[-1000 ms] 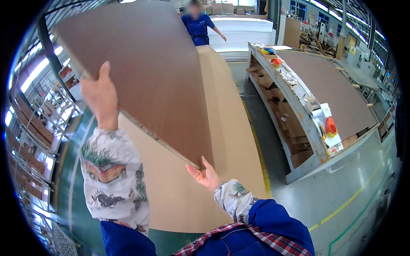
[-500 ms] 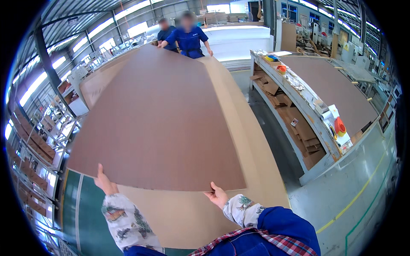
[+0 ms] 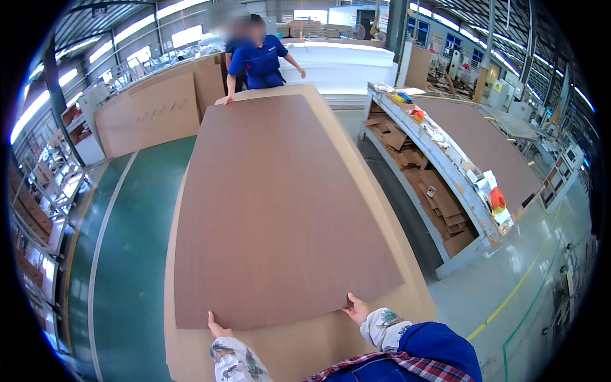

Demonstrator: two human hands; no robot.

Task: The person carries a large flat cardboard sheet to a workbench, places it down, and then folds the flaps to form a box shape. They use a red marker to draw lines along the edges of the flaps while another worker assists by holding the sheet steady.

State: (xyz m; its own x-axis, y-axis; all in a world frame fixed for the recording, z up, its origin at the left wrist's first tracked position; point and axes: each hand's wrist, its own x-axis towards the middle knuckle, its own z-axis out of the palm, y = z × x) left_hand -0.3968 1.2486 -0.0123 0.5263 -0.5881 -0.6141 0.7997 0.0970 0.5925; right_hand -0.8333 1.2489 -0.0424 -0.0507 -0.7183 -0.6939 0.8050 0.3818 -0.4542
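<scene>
The top board [image 3: 280,210] looks like dark brown wood veneer or laminate, smooth and matt, with only a faint grain. Under it the stack [image 3: 375,191] is paler, tan fibreboard, dull and even. The left hand [image 3: 217,327] and right hand [image 3: 358,310] on the board's near edge come out of thin printed cloth sleeves [image 3: 237,360]. The floor [image 3: 127,254] is green paint, glossy, throwing back the roof light; further right it turns to pale shiny concrete. The bench [image 3: 445,165] is grey painted metal, scuffed, holding rough brown cardboard scraps [image 3: 439,197]. A co-worker's shirt [image 3: 259,60] is plain blue cloth
</scene>
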